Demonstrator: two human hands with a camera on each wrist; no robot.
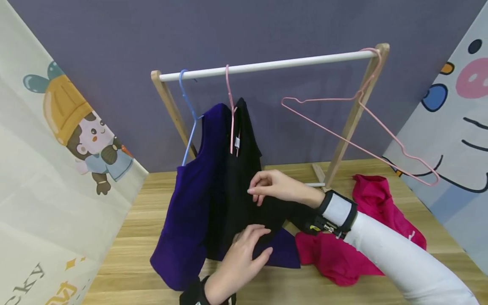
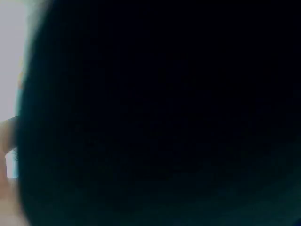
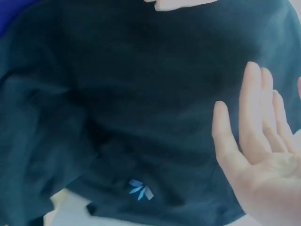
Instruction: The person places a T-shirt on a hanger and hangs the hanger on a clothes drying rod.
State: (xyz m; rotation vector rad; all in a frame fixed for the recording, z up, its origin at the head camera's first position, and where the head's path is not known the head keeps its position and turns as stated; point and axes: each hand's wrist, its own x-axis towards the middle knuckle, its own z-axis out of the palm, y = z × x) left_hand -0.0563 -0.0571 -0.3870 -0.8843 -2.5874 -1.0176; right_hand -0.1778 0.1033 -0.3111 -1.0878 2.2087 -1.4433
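A black garment [image 1: 244, 190] hangs from a pink hanger [image 1: 231, 110] on the rail, a small white tag at its neck. In front of it my right hand [image 1: 276, 186] hovers with loosely bent fingers, nothing seen between them. Lower down, my left hand [image 1: 244, 256] reaches up beside the cloth with extended fingers and the thumb spread. The right wrist view shows the left hand [image 3: 263, 141] palm-on beside the black cloth [image 3: 155, 94], which bears a small bluish logo. Dark cloth [image 2: 164, 113] fills most of the left wrist view.
A purple garment [image 1: 187, 212] hangs on a blue hanger [image 1: 188, 123] at the left. A bare pink hanger [image 1: 358, 99] hangs at the rail's [image 1: 289, 64] right end. A crumpled bright pink garment [image 1: 343, 254] lies on the wooden table [image 1: 122, 250].
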